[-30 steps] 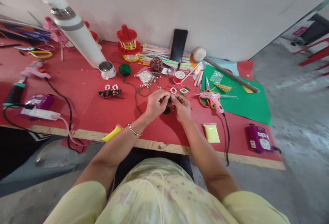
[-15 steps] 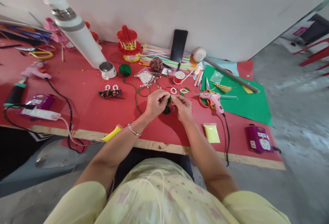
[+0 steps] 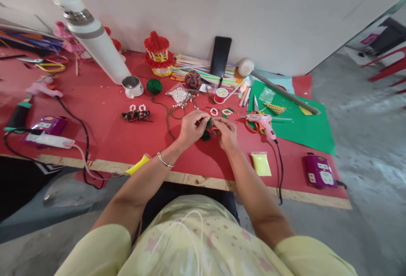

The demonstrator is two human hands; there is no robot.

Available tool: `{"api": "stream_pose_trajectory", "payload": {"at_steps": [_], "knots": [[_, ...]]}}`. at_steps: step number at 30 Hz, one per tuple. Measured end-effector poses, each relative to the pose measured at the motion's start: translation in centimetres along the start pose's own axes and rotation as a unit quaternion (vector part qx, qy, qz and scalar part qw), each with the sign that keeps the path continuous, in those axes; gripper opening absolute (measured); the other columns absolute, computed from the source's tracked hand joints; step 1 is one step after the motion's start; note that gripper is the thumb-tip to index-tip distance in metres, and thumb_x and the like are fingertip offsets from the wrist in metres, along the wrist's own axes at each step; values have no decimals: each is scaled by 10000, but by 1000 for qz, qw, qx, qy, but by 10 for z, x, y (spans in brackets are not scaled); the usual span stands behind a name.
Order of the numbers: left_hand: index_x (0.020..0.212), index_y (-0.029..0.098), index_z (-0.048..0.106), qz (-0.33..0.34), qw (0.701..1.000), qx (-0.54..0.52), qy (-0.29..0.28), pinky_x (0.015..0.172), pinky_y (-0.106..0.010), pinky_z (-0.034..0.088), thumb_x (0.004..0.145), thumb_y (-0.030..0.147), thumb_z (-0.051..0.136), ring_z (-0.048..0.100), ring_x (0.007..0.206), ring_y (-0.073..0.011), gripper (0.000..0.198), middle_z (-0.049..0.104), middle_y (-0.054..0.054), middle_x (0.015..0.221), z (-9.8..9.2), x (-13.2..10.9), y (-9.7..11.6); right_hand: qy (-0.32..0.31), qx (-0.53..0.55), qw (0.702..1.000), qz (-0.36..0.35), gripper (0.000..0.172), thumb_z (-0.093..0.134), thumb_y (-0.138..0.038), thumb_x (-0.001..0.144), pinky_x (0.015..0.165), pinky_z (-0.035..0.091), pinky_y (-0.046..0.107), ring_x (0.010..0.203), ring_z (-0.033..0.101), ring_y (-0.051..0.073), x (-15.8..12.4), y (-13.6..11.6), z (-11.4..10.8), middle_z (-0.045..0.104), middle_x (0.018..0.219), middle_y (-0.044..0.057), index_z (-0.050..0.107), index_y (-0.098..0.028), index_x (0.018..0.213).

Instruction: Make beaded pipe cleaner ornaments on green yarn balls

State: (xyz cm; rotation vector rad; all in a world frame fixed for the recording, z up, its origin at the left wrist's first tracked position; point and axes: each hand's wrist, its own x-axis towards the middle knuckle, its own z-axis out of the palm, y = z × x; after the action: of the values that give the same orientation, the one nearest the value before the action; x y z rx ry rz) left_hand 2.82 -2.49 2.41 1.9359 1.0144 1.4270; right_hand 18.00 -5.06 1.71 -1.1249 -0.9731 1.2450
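Dark green yarn (image 3: pixel 206 135) hangs in a small bundle between my two hands, above the red table covering. My left hand (image 3: pixel 193 127) pinches it from one side, thumb against fingers. From the other side my right hand (image 3: pixel 226 133) closes its fingertips at the yarn; the exact grip is too small to make out. Just beyond the hands lie a ring of white beads (image 3: pixel 214 112) and a pale diamond-shaped piece (image 3: pixel 227 112). A green yarn ball (image 3: pixel 154 86) trails a strand toward my left hand. Multicoloured yarn pieces with bead loops (image 3: pixel 137 114) lie to the left.
A tall white bottle (image 3: pixel 98 43) and a metal cup (image 3: pixel 132 86) stand at the back left. To the right are a pink glue gun (image 3: pixel 262 120), scissors (image 3: pixel 256 103) and a yellow packet (image 3: pixel 261 164). A phone (image 3: pixel 221 56) leans on the wall. Loose beads (image 3: pixel 179 94) lie in the middle.
My right fingertips have shifted very slightly on the green yarn. The left hand stays nearly in place, and the things on the table have not moved.
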Motion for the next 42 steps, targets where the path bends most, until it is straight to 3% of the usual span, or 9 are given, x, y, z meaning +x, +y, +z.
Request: {"api": "stream_pose_trajectory", "payload": {"at_steps": [13, 17, 19, 23, 26, 31, 42], "knots": [[842, 175, 716, 36, 999, -2, 13, 723, -263, 495, 984, 288, 577, 648, 768, -146, 228, 715, -57, 809, 2, 0, -3, -2, 16, 1000, 17, 247, 805, -432, 725, 496, 410, 234, 541, 506, 100, -1, -1, 1, 647, 672, -26, 752, -209, 815], [827, 176, 733, -13, 1000, -19, 4, 742, -270, 511, 956, 316, 607, 658, 792, -156, 229, 732, -63, 823, 1, 0, -2, 13, 10, 1000, 26, 322, 792, -515, 753, 477, 405, 225, 593, 546, 119, 0, -2, 1, 647, 701, -14, 750, -208, 837], [864, 171, 755, -68, 995, -66, -4, 721, -256, 523, 932, 336, 635, 667, 780, -152, 215, 744, -64, 843, 1, 0, 0, 33, -11, 999, 22, 369, 800, -562, 755, 470, 403, 220, 579, 534, 111, 1, -1, 1, 627, 693, -24, 745, -209, 849], [1028, 147, 773, -229, 950, -207, -40, 464, -194, 433, 873, 424, 707, 576, 520, -84, 324, 741, -40, 802, 3, 0, 5, 41, -55, 997, -29, 385, 769, -588, 806, 505, 428, 224, 599, 534, 111, 2, 2, 0, 636, 729, -21, 742, -216, 900], [979, 120, 771, -287, 925, -244, -44, 373, -187, 374, 807, 468, 768, 504, 404, -61, 387, 699, -13, 678, 4, 0, 7, 36, -97, 992, -77, 374, 712, -582, 874, 569, 457, 236, 660, 556, 123, 2, 4, -1, 656, 782, 0, 729, -213, 931], [980, 112, 770, -309, 909, -271, -60, 385, -189, 424, 770, 386, 767, 525, 388, -61, 345, 711, -10, 681, 3, 1, 10, 38, -113, 988, -102, 364, 660, -572, 925, 636, 473, 252, 712, 558, 135, 0, 6, -2, 638, 807, 7, 703, -211, 938], [927, 122, 754, -303, 916, -258, -51, 380, -178, 398, 773, 349, 738, 519, 384, -61, 275, 686, 7, 636, 2, 1, 12, 47, -144, 984, -95, 430, 648, -629, 904, 651, 500, 269, 745, 598, 162, 1, 2, -1, 663, 784, 18, 716, -207, 952]]}}
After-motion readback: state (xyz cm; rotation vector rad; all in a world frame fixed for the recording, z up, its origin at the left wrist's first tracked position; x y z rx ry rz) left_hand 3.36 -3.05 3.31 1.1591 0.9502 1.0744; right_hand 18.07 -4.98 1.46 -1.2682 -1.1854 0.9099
